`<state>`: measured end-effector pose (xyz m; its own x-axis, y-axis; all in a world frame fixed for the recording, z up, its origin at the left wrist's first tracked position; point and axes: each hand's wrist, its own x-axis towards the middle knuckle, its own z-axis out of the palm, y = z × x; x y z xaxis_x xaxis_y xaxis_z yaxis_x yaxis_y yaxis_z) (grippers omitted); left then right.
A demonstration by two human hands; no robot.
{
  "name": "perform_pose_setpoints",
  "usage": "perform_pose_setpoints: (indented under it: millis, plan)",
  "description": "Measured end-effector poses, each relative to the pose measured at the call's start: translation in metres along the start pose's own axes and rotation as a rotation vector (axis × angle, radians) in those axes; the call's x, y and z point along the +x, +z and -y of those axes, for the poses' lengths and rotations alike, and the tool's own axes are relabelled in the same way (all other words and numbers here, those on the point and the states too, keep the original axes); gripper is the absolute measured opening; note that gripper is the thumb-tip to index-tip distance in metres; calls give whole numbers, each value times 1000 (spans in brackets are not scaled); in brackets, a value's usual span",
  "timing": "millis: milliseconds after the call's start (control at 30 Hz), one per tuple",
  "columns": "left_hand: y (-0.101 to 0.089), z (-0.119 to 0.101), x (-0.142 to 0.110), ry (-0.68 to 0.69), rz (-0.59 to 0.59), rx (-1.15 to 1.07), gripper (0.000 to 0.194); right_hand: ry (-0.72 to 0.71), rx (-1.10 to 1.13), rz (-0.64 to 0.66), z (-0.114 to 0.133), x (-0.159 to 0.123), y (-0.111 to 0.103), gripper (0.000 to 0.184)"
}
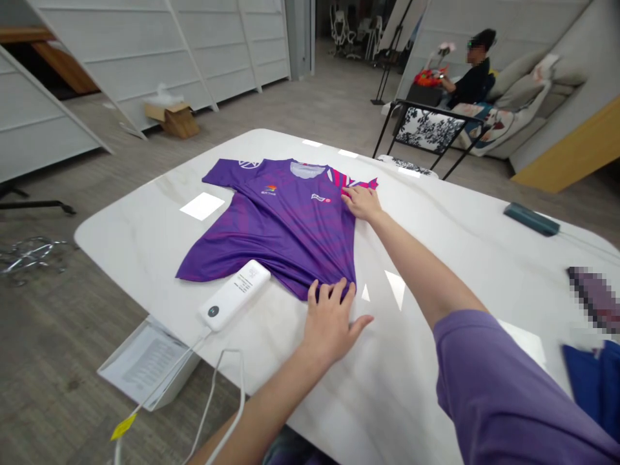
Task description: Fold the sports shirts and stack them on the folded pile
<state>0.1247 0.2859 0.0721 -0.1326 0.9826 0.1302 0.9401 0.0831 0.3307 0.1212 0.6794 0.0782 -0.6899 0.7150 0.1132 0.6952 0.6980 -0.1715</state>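
- Purple jersey (285, 223) lies flat and face up on the white table (460, 258), collar toward the far edge and hem toward the person, so its long axis runs away from the body and slightly to the left.
- Left hand (332, 320) rests palm down on the near right corner of the hem, fingers spread and pressing the cloth flat; it grips nothing that I can make out.
- Right hand (362, 202) reaches across to the far right shoulder, where a pink-patterned sleeve (356, 183) shows; its fingers lie on the fabric edge, and whether they pinch it cannot be told.
- Both hands sit along the shirt's right side edge, one at each end, with the garment lying to their left. The left hand is much nearer the body; the right arm is stretched out almost straight.
- White power bank (234, 295) lies on the hem's near left part, its cable (213, 387) trailing off the table edge.
- Dark case (531, 219) sits well apart to the right.
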Motion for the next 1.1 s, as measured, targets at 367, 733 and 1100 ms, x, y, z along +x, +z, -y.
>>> perform_pose_setpoints:
  millis: [367,733,1100]
  plan:
    - [38,-144,-48,316,276,-223,90,368,-380,260,-183,-184,-66,65]
    - [-6,-140,53,317,202,-538,60,609,-249,208,-262,-327,-94,79]
    - [34,1,312,-132,143,24,81,756,-115,150,-363,-312,-81,97]
